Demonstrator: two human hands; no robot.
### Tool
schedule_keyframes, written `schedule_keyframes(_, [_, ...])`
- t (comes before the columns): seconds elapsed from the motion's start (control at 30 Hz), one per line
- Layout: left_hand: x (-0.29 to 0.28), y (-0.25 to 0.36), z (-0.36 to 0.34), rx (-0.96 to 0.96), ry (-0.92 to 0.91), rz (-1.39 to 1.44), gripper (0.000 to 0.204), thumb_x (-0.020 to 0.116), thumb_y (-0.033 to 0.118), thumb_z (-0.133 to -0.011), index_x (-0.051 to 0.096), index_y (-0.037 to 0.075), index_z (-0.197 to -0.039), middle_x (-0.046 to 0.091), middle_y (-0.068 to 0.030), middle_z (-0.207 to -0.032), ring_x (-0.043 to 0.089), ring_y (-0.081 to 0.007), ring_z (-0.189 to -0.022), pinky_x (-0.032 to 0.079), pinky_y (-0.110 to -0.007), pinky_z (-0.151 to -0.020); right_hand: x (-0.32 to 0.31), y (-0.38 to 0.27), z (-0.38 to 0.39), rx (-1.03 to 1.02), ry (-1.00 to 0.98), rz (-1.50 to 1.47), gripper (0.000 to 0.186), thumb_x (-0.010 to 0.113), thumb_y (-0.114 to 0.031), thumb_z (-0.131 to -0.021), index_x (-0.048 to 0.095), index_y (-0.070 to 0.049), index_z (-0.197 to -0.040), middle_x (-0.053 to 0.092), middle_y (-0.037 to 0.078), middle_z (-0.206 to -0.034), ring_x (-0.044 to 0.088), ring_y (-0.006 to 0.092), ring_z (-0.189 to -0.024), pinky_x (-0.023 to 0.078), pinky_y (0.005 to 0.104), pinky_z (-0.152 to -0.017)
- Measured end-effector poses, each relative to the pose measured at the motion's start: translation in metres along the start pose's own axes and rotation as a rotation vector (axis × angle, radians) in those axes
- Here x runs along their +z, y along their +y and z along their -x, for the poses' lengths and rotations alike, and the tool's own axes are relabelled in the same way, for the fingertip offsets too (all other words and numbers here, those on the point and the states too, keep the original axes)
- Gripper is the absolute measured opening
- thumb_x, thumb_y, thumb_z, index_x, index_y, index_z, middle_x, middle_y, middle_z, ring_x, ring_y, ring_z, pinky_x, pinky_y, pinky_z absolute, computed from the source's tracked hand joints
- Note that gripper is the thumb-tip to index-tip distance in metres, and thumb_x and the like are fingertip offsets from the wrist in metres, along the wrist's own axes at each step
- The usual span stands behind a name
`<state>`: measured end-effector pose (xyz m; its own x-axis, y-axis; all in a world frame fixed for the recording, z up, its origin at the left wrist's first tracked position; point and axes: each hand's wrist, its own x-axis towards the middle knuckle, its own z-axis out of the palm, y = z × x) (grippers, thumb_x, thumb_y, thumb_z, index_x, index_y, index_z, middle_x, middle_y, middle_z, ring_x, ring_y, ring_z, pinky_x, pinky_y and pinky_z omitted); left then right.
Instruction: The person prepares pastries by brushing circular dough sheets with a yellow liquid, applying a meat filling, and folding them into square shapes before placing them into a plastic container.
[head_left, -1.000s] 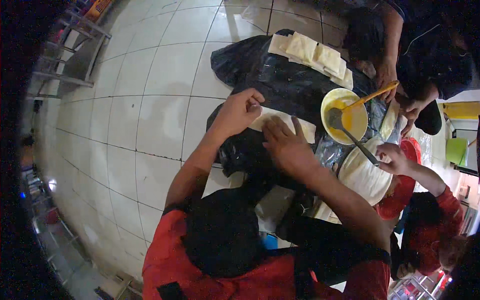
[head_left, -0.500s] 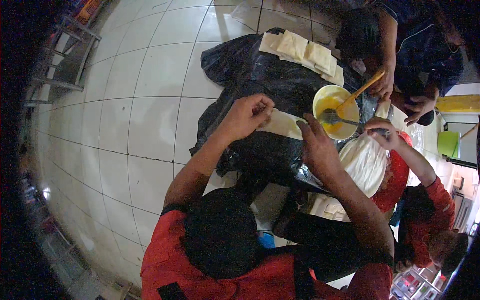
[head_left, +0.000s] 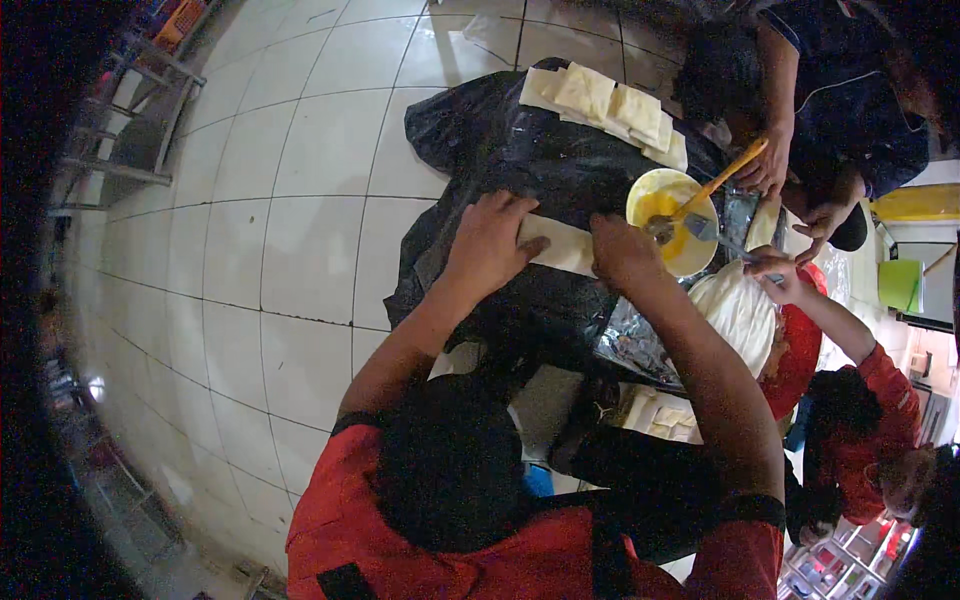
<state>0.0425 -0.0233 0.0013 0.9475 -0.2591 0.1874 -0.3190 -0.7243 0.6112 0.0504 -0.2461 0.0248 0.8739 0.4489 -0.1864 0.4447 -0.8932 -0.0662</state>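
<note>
A pale folded dough strip (head_left: 565,250) lies crosswise on black plastic sheeting (head_left: 455,130). My left hand (head_left: 490,240) closes over its left end, thumb reaching along the strip. At the other end, the curled fingers of my right hand (head_left: 627,255) grip the dough, and they are partly hidden by the back of the hand. Just beyond my right hand stands a white bowl (head_left: 642,188) with yellow liquid. A utensil with an orange-yellow handle (head_left: 722,178) rests in it.
Flat square dough pieces (head_left: 590,95) are piled at the far side. At right, a co-worker's hand (head_left: 772,275) holds a grey spatula (head_left: 705,228) by the bowl. Another person's hand (head_left: 765,165) is beyond it. White dough (head_left: 740,310) lies near a red surface (head_left: 797,350).
My left hand has turned flatter over the strip's end, and my right hand has curled and shifted slightly left. The co-worker's spatula has lifted out of the liquid toward the bowl's right rim.
</note>
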Motion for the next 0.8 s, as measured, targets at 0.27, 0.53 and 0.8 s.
schedule_keyframes(0.27, [-0.008, 0.001, 0.001, -0.037, -0.126, 0.227, 0.034, 0.081, 0.02, -0.077, 0.063, 0.004, -0.102, 0.069, -0.0159, -0.094, 0.068, -0.0351, -0.087, 0.052, -0.046, -0.08, -0.018, 0.006, 0.001, 0.074, -0.166, -0.124, 0.022, 0.057, -0.017, -0.091, 0.059, 0.001, -0.104, 0.066, 0.026, -0.095, 0.066, 0.0458, -0.093, 0.052, 0.0528, -0.084])
schedule_keyframes(0.53, [-0.026, -0.004, 0.019, -0.225, -0.293, 0.391, 0.036, 0.081, 0.024, -0.08, 0.063, 0.008, -0.107, 0.069, -0.0147, -0.083, 0.069, -0.0311, -0.075, 0.053, -0.042, -0.07, -0.02, 0.0, 0.029, 0.12, -0.125, -0.585, 0.027, 0.06, -0.027, -0.093, 0.063, -0.001, -0.1, 0.066, 0.025, -0.09, 0.064, 0.0464, -0.085, 0.051, 0.0514, -0.078])
schedule_keyframes(0.8, [-0.027, 0.0, 0.023, -0.28, -0.232, 0.279, 0.044, 0.083, 0.027, -0.078, 0.063, 0.014, -0.115, 0.069, -0.0143, -0.083, 0.069, -0.0302, -0.075, 0.054, -0.043, -0.068, -0.012, -0.02, 0.032, 0.266, 0.027, -0.565, 0.026, 0.063, -0.026, -0.092, 0.061, -0.002, -0.1, 0.067, 0.025, -0.088, 0.066, 0.0455, -0.085, 0.051, 0.051, -0.074])
